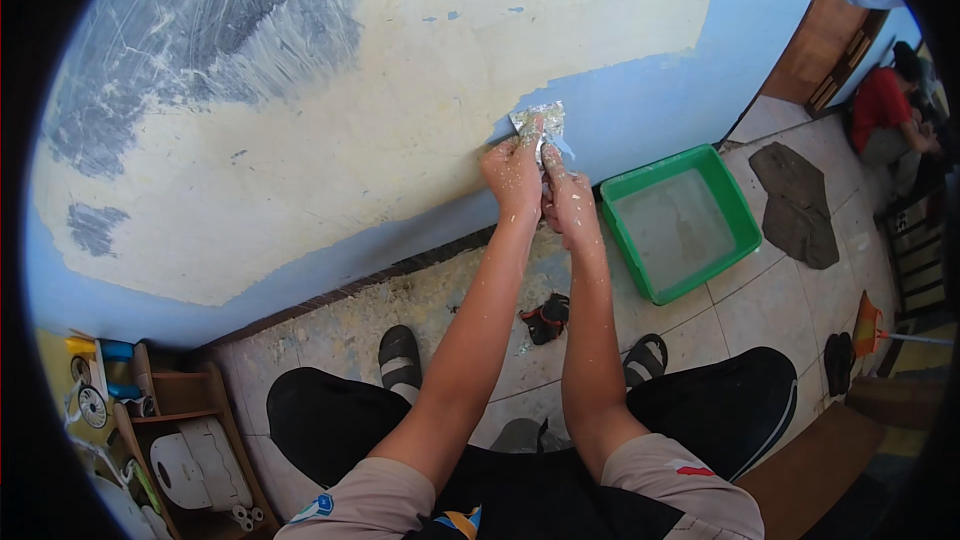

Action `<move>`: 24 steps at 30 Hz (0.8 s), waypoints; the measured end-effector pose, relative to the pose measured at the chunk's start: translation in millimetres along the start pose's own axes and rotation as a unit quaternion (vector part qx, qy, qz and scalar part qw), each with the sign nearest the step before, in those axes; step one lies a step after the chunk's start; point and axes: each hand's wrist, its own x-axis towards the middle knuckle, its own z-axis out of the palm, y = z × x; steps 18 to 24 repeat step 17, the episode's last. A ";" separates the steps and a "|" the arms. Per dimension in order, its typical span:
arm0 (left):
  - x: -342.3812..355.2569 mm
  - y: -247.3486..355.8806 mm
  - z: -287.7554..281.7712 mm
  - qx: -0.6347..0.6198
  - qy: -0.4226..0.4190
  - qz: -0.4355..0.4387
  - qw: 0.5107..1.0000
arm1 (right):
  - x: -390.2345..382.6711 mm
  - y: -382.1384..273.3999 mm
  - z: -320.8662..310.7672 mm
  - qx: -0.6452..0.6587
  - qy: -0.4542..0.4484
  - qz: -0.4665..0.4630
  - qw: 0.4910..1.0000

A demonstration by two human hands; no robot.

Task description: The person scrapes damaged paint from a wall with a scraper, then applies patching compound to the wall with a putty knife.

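Observation:
Both hands meet on a scraper, its metal blade flecked with paint and laid against the wall. The blade lies at the border between the blue paint and the exposed cream surface. My left hand is closed, its fingers pressing on the scraper near the blade. Wrapped round the handle, my right hand sits lower and to the right. A small blue paint flake hangs by the blade's right corner. Paint crumbs speckle both hands and forearms. Most of the handle is hidden.
A green basin of cloudy water stands right of my hands. A dark cloth lies beyond it. Paint debris and a small black-and-red object lie on the tiles. A wooden shelf stands left; a person in red sits far right.

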 end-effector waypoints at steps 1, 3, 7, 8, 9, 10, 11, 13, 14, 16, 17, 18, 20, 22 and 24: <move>2.4 1.5 1.0 0.005 0.003 -0.004 1.000 | 0.2 -0.6 -2.1 -0.012 -0.014 0.022 1.000; 6.8 -3.2 3.6 -0.014 0.005 0.019 1.000 | 0.2 -4.5 -2.0 -0.011 -0.028 0.023 0.999; 2.2 -2.4 10.3 -0.014 0.025 0.051 0.998 | 9.6 9.3 1.2 -0.026 0.007 -0.031 0.999; 1.4 0.4 11.7 -0.014 0.024 0.048 0.998 | 11.4 7.6 5.1 -0.032 0.016 -0.069 0.997; 0.6 3.7 13.1 -0.020 0.013 0.039 0.999 | 12.8 5.8 9.4 -0.032 0.018 -0.068 0.997; -0.9 6.7 16.1 -0.027 0.002 0.029 0.999 | 14.5 3.2 13.5 0.004 0.029 -0.085 0.996; 1.6 15.7 20.6 -0.024 0.004 0.030 0.999 | 11.0 -5.2 21.7 0.042 0.035 -0.100 0.993; 10.1 32.7 28.2 0.004 0.014 0.102 0.995 | 7.7 -31.6 17.1 0.040 -0.015 -0.055 0.998; 11.8 36.1 30.9 0.025 0.010 0.111 0.993 | 8.3 -43.5 13.5 0.036 -0.064 -0.025 0.997; 10.6 36.9 28.5 0.044 0.005 0.115 0.992 | 1.2 -45.5 21.3 0.032 -0.022 -0.032 0.999; 9.3 32.9 24.0 0.064 0.003 0.117 0.991 | -3.1 -37.7 29.5 0.029 0.020 -0.036 0.999; 9.3 32.9 24.0 0.064 0.003 0.117 0.991 | -3.1 -37.7 29.5 0.029 0.020 -0.036 0.999; 9.3 32.9 24.0 0.064 0.003 0.117 0.991 | -3.1 -37.7 29.5 0.029 0.020 -0.036 0.999; 9.3 32.9 24.0 0.064 0.003 0.117 0.991 | -3.1 -37.7 29.5 0.029 0.020 -0.036 0.999; 9.3 32.9 24.0 0.064 0.003 0.117 0.991 | -3.1 -37.7 29.5 0.029 0.020 -0.036 0.999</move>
